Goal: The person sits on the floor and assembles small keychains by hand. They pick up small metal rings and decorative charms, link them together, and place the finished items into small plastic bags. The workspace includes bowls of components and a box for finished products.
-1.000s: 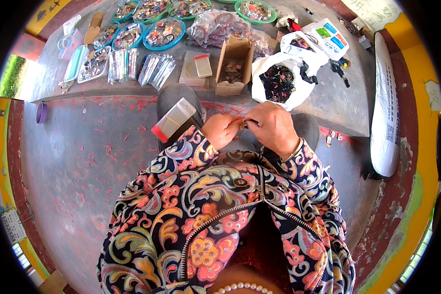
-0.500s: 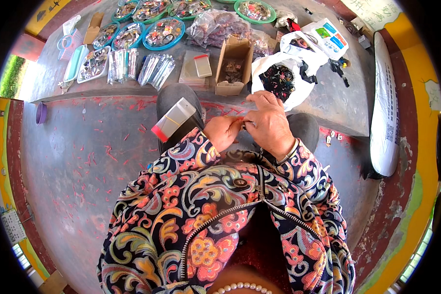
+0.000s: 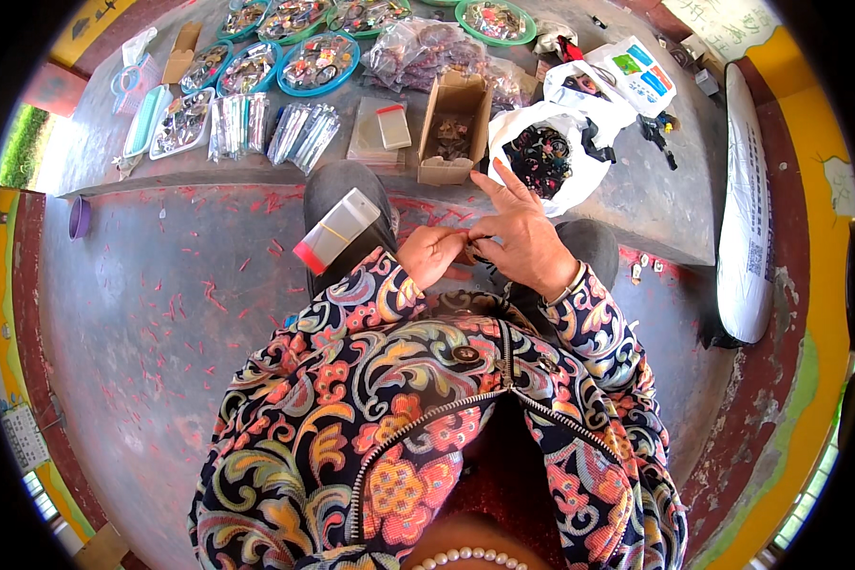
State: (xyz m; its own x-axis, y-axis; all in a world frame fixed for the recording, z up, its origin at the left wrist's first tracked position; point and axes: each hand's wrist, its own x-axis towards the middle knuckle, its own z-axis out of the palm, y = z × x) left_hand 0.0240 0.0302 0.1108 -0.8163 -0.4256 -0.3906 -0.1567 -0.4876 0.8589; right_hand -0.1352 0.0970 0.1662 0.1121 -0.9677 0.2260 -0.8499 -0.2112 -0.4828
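My left hand (image 3: 429, 255) and my right hand (image 3: 525, 242) meet above my lap, fingertips almost touching. Between them is a small dark thing (image 3: 473, 251), mostly hidden by the fingers, its kind too small to tell. Left fingers are curled closed at it. Thumb and forefinger of the right pinch there too, while its other fingers stretch out and apart. On my left thigh rests a bundle of clear plastic sleeves (image 3: 344, 226) with a red edge and a band round it. A white plastic bag (image 3: 579, 180) of dark, coloured-flecked small items (image 3: 538, 160) stands just beyond my right hand.
On the raised grey slab stand an open cardboard box (image 3: 444, 171), more clear sleeves (image 3: 370, 133), bundles of slim packets (image 3: 302, 135), a white basket (image 3: 182, 126) and several round trays (image 3: 319, 65) of small goods. A long white sack (image 3: 746, 209) leans at right.
The right hand's outer fingers have lifted and spread apart, and that hand has turned slightly. The left hand has barely shifted; the surroundings are the same.
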